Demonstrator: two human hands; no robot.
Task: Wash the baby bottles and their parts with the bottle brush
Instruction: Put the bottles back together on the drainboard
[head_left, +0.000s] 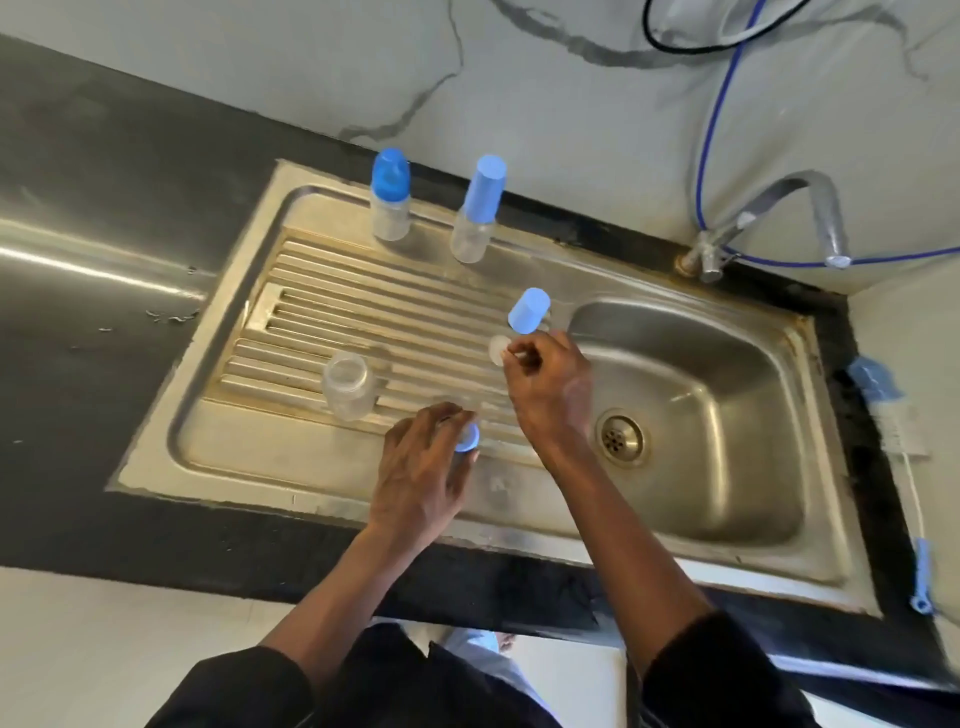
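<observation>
The left hand (421, 467) pinches a blue ring (467, 436) between thumb and fingers over the near edge of the drainboard (337, 291). Motion blur hides whether anything clear hangs under the ring. The right hand (550, 384) has its fingers curled, and the fingertips nip a small pale disc (500, 351) that sticks out at ten o'clock from the knuckles. The two hands are near each other but apart, the right one at about one o'clock from the left.

Just beyond the right hand, at twelve o'clock, a blue cap (529, 310) stands on the drainboard beside the rim of the basin (727, 415). At ten o'clock from the left hand an open bottle (347, 384), clear and uncapped, stands on the ribs.

Farther out, at eleven to twelve o'clock along the back edge of the drainboard, stand a dome-capped bottle (389, 197) and, to its right, a tall-capped bottle (478, 213), both upright and apart.

The drain (621, 439) lies at four o'clock from the right hand. The tap (826, 218) arches over the basin's far corner at two o'clock, with a blue hose (706, 130) running up the wall behind it. The bottle brush (883, 395) lies at three o'clock, well apart, on the dark counter (78, 312) strip right of the sink.
</observation>
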